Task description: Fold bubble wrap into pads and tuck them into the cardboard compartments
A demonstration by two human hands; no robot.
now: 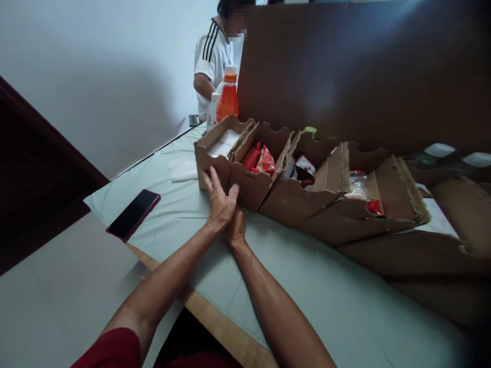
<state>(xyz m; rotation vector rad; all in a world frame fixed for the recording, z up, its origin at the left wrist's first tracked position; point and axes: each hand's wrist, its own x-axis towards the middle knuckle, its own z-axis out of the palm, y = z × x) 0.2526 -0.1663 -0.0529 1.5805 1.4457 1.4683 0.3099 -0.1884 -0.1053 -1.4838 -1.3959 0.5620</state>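
My left hand (219,203) is open, its fingers spread towards the front of the end cardboard box (213,171) in a row. Clear plastic packets (226,143) lie inside that box. Tucked against the left wrist is my right hand (236,227), its visible part curled; the left hand hides most of its fingers. The neighbouring cardboard box (249,186) holds red packets (261,158). Farther right, another cardboard box (307,204) holds dark and white packets (306,166).
A phone (133,214) in a red case lies near the table's left edge. Beside the end box is a clear plastic packet (183,169). An orange bottle (227,99) stands behind the boxes, before a tall brown panel (326,66). A person (210,56) stands at the back.
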